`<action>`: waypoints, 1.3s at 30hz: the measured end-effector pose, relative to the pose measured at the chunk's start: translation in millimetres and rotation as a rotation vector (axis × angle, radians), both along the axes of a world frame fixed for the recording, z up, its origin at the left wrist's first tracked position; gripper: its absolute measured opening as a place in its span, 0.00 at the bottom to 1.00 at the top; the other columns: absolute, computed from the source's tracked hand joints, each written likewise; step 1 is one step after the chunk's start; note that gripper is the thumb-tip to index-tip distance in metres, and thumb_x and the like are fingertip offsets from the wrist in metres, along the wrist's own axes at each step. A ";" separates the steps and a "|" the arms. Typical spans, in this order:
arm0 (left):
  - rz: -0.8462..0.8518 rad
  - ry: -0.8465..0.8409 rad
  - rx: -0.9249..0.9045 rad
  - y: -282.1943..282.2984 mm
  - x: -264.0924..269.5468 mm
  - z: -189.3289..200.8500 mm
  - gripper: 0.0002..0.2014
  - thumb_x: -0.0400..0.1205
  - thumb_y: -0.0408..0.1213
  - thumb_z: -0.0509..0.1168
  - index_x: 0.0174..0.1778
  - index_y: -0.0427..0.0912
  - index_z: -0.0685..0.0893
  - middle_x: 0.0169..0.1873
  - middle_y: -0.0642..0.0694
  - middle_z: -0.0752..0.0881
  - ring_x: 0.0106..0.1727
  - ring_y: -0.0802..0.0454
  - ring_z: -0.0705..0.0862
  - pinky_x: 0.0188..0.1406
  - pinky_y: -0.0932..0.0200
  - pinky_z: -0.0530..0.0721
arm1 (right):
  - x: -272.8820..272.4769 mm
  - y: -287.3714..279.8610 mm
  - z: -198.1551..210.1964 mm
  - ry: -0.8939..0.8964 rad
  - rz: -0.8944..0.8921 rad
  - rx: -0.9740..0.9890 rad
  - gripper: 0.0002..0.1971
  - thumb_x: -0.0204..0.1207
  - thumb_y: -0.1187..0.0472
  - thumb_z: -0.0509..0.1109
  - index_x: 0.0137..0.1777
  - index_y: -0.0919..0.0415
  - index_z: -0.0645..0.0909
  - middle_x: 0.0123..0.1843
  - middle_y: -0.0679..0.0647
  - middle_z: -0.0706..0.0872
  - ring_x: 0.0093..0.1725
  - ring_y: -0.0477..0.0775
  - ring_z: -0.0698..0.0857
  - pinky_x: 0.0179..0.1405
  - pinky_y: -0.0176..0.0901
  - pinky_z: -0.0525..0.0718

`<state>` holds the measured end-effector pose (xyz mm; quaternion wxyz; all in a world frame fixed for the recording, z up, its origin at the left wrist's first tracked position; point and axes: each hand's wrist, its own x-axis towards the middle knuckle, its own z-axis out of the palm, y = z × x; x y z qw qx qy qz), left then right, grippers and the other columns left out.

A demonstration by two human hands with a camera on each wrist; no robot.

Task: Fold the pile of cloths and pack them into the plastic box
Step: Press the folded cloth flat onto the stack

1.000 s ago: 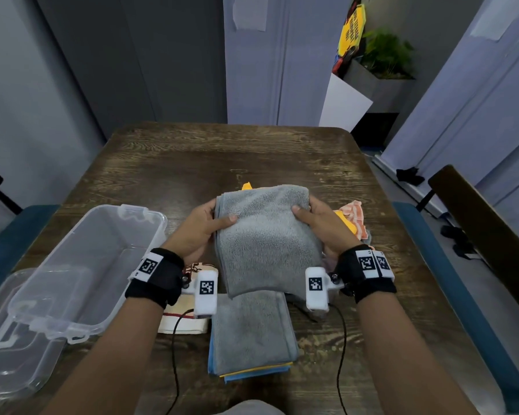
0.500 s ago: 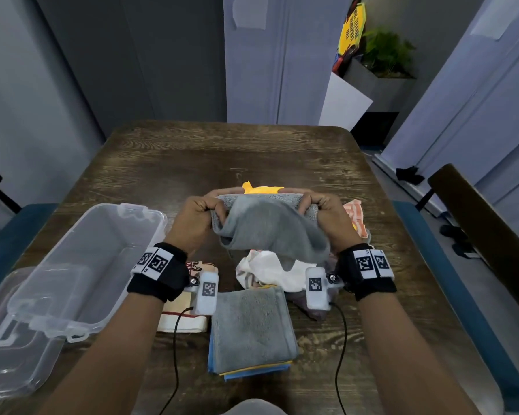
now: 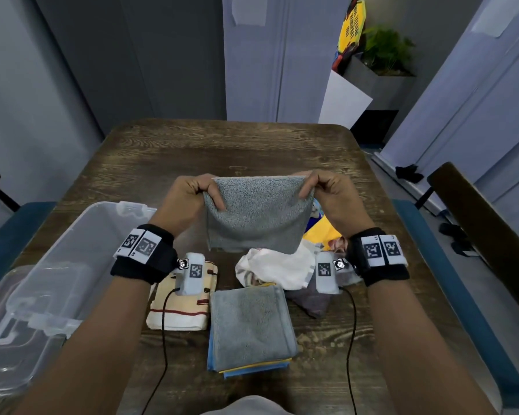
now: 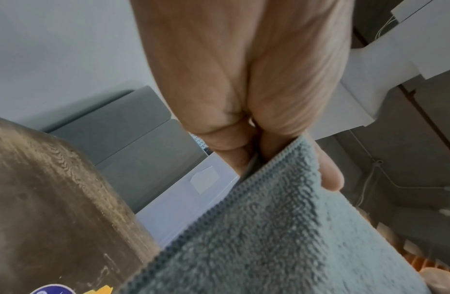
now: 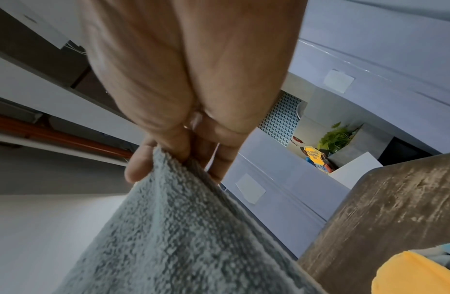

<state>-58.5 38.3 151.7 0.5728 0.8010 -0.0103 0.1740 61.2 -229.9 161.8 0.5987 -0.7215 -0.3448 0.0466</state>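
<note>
Centre frame: left hand [image 3: 189, 199] & right hand [image 3: 331, 196] each pinch a top corner of a grey terry cloth [image 3: 256, 214], thumb vs. fingers, cloth hanging flat above the dark wooden table [image 3: 237, 151]. Left of frame, clear plastic box [image 3: 72, 265] sits open, its clear lid [image 3: 0, 339] at lower left. Folded stack of grey, yellow & blue cloths [image 3: 249, 324] lies outside it, lower centre.

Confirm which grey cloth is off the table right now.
The hanging grey cloth, pinched at its top corners by the left hand and right hand, clear of the table. The folded grey cloth lies on top of the near stack.
</note>
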 end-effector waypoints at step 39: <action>0.001 0.162 -0.577 -50.1 5.8 -23.1 0.21 0.84 0.45 0.65 0.67 0.34 0.82 0.59 0.44 0.90 0.62 0.51 0.86 0.68 0.49 0.82 | -5.3 9.2 11.3 0.325 0.133 0.345 0.16 0.83 0.75 0.65 0.66 0.59 0.80 0.61 0.58 0.86 0.59 0.53 0.83 0.56 0.47 0.81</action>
